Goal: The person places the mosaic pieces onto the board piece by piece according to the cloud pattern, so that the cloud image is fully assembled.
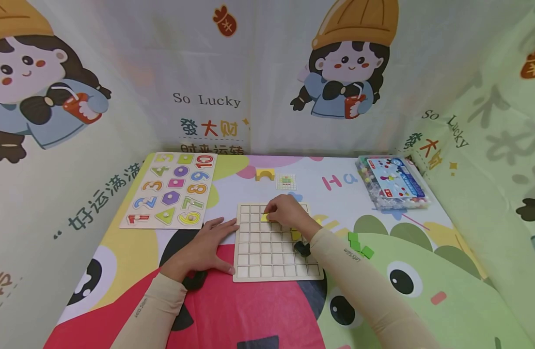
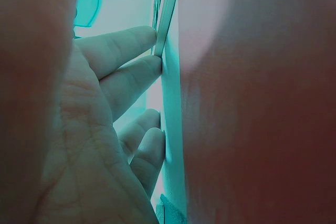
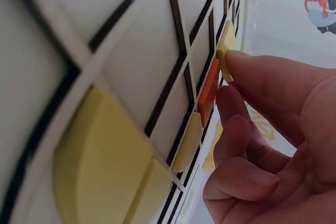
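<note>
While touching grid board [image 1: 248,261] at left with spread left hand [image 1: 206,247], pinching yellow tile [image 3: 227,39] with right hand [image 1: 288,212] near board's far edge.

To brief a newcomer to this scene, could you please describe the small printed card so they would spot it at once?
Find the pale wooden grid board beneath the right hand. Just beyond its far edge, right of a yellow arched piece, lies the small card. Unlike its yellow neighbour, it shows a coloured pattern on a white grid.
</note>
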Demonstrator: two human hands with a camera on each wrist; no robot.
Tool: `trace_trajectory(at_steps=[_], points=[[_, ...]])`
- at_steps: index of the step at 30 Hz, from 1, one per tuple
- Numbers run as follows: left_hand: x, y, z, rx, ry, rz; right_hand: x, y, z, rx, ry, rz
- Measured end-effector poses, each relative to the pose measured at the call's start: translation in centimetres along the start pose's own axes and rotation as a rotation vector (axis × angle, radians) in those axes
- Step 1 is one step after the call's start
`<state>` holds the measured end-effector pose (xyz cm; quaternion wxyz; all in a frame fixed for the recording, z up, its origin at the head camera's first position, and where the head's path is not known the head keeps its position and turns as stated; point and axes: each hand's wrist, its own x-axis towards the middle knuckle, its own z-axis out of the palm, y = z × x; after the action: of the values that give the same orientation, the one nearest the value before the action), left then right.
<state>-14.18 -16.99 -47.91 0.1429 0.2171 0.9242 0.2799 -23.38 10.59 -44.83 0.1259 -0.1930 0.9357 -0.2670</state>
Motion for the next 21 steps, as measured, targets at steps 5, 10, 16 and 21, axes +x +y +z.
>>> trace_trajectory(at_steps=[5, 10, 16, 21], points=[[-0.1, 0.2, -0.1, -0.001, 0.001, -0.003, -0.1, -0.2, 0.1, -0.022, -0.004, 0.022], [-0.2, 0.2, -0.1, -0.01, 0.006, -0.002, -0.1, -0.4, 0.2, -0.035, -0.006, 0.025], [-0.2, 0.1, 0.0, -0.004, 0.003, 0.004, -1.2, -0.4, -0.5, 0.006, 0.002, -0.012], [-0.1, 0.1, 0.0, -0.003, 0.002, 0.001, -3.0, 0.1, -1.9, 0.097, 0.037, -0.036]])
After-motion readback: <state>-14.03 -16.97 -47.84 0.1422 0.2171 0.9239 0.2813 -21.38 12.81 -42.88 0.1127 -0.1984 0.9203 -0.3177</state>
